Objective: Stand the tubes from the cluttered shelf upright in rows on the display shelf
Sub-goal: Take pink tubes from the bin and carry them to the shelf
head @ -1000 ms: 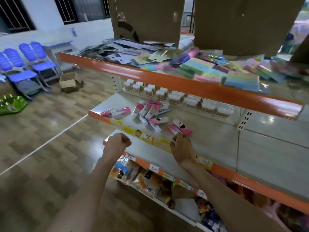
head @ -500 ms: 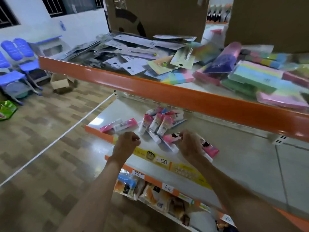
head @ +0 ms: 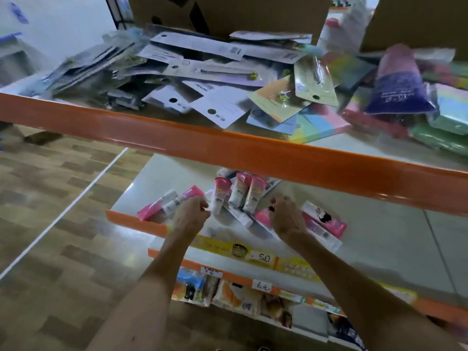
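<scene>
Reaching over the front lip of the middle shelf [head: 379,239], both hands sit among a loose heap of tubes [head: 238,193], and the sorting looks barely begun: every tube in view lies flat or leans on another, none stands in a row. The left hand [head: 191,216] is curled nearly closed; whether it pinches anything I cannot tell. The right hand [head: 287,219] is curled too, knuckles up, with something small and dark at its fingertips, though a grip is not clear. Between the hands lie several white and pink tubes. Just left of the left hand rest two pink ones [head: 172,202]; just right of the right hand lie two more [head: 323,224]. Beyond, the upper shelf [head: 228,145] carries a jumble of carded packets [head: 217,107].
</scene>
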`<state>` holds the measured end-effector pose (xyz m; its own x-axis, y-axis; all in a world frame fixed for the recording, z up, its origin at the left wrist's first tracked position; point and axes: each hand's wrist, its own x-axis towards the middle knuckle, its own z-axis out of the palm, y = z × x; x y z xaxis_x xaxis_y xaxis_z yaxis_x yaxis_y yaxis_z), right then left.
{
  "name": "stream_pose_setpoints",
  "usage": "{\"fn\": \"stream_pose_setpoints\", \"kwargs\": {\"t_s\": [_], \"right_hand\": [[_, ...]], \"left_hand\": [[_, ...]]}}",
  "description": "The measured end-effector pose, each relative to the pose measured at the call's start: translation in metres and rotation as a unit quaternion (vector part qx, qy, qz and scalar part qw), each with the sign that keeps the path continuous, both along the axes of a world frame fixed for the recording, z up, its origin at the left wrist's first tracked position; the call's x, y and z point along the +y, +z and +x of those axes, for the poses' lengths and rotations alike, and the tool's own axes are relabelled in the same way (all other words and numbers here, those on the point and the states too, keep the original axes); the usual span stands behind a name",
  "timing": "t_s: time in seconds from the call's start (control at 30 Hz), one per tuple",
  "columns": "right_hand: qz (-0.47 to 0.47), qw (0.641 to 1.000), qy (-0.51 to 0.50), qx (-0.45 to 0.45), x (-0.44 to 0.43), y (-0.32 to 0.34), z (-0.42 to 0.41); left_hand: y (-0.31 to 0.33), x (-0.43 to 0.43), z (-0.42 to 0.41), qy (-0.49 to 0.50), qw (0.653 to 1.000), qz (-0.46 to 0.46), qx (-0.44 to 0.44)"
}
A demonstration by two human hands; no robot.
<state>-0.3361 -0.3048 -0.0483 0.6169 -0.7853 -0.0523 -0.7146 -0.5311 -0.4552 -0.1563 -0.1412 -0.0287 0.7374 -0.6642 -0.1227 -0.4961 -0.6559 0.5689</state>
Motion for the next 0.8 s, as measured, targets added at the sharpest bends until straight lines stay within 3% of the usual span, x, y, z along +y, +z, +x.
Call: {"fn": "stream_pose_setpoints", "kwargs": {"t_s": [0.23, 0.4, 0.63, 0.8], "right_hand": [[-0.043, 0.998, -0.014, 0.039, 0.016, 0.003, 0.003], [-0.063, 0.995, 0.007, 0.073, 0.029, 0.004, -0.002], [-0.132, 0.976, 0.045, 0.170, 0.015, 0.004, -0.007], [-0.175, 0.967, 0.034, 0.180, 0.016, -0.004, -0.012]], "left_hand": [[0.007, 0.009, 0.034, -0.033, 0.999, 0.017, -0.020], [-0.004, 0.000, 0.037, -0.056, 0.998, 0.023, 0.027], [-0.017, -0.026, 0.032, -0.032, 0.998, 0.030, 0.045], [-0.027, -0.039, 0.022, 0.036, 0.994, -0.003, 0.106]]}}
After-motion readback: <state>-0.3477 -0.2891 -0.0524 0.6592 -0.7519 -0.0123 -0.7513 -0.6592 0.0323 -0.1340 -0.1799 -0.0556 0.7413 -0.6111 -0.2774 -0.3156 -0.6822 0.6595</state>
